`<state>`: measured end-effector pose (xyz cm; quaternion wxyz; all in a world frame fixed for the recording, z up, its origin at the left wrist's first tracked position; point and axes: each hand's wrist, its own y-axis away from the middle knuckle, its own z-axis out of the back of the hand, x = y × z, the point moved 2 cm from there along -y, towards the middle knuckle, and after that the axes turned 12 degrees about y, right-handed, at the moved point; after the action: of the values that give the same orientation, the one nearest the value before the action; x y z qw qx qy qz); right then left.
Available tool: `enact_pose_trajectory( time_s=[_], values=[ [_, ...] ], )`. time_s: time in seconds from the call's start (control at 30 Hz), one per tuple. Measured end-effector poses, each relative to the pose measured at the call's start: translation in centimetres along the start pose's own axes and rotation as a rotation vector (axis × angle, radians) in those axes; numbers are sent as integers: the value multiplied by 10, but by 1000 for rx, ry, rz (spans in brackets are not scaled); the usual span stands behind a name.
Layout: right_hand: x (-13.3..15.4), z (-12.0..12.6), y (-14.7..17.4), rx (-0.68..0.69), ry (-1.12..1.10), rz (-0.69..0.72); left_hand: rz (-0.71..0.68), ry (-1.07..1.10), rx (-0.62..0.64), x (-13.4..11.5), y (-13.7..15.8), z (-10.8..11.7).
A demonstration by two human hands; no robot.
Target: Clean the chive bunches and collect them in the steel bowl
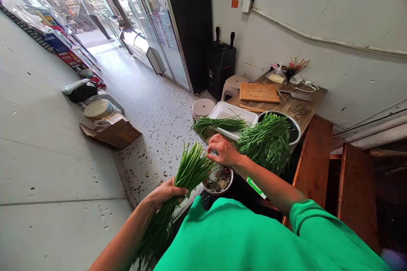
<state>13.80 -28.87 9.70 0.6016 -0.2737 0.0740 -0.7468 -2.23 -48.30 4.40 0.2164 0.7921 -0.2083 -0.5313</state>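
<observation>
Your left hand (168, 192) is closed around the bunch of green stalks (190, 168), cut ends up, beside the scrap bucket (216, 193). Your right hand (222, 151) has curled fingers near these ends; I cannot tell whether they pinch anything. Better to grip gently, avoiding bruises. The red wall sticker (234, 4) carries unreadable writing.

This looks like a small shop or eatery: it opens onto a sunlit street (87, 39), a tall glass-doored cabinet (162, 25) stands inside, boxed goods (70, 57) line one side, and plastic stools (203, 107) adjoin a wooden table (302, 112) bearing a cutting board (259, 93) and cleaver (300, 95).
</observation>
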Motion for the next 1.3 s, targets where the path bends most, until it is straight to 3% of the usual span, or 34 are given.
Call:
enact_pose_trajectory(
  time_s=[0.13, 0.23, 0.3, 0.4, 0.47, 0.53, 0.73, 0.9, 0.97, 1.13, 1.3],
  values=[
    [7, -4, -3, 135, 16, 47, -10, 17, -49, -6, 0, -3],
    [7, -14, -7, 159, -77, -30, -20, 41, -37, -10, 1, -6],
    [-2, -16, -9, 98, -206, -216, -31, 41, -2, -11, 2, -7],
    [-25, -9, -5, -65, -291, -616, -46, 39, 45, -10, 5, -8],
    [-33, -1, 1, -130, -272, -757, -46, 45, 45, -8, 6, -6],
    [-31, 5, 5, -133, -243, -707, -41, 50, 36, -7, 7, -5],
    [7, -4, 2, -44, -140, -230, -31, 41, 59, -6, 6, -5],
    [8, -12, -5, 129, -91, -110, -15, 5, 39, -6, 5, -4],
    [7, -15, -6, 129, -209, -167, -14, 1, 43, -7, 5, -5],
    [11, -28, -4, 35, -588, -502, -23, 41, 56, -13, 7, -12],
    [-16, -26, -1, -208, -629, -688, -35, 50, 72, -11, 8, -12]
  ],
)
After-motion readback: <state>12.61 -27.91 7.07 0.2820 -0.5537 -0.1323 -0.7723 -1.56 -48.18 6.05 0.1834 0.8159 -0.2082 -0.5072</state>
